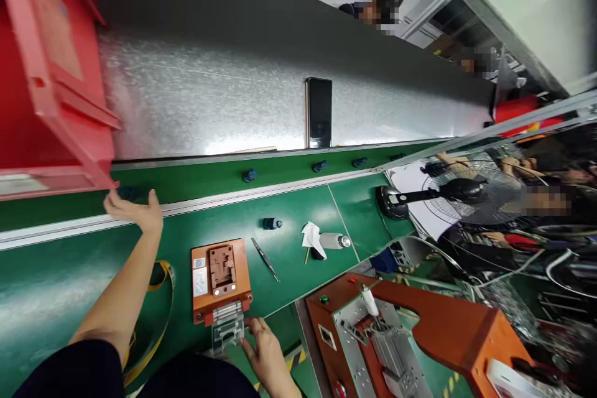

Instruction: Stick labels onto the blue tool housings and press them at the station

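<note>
My left hand (135,210) reaches over the green belt at the left with its fingers spread, beside a dark blue part (127,193) below the red bin. Near the front edge, my right hand (262,348) has its thumb and fingers at the clear hinged cover (227,329) of an orange fixture (198,305). The fixture's brown nest (222,268) faces up, and the cover is folded down towards me. Tweezers (265,259) lie right of the fixture, and another dark blue part (272,223) sits on the green table beyond them.
A red bin (79,106) stands at the left. A phone (319,113) lies on the metal shelf (209,99). Several dark parts rest along the belt (205,183). Rightward are a bottle (333,240), a tissue (311,236), a fan (459,191), an orange machine (448,317) and other people.
</note>
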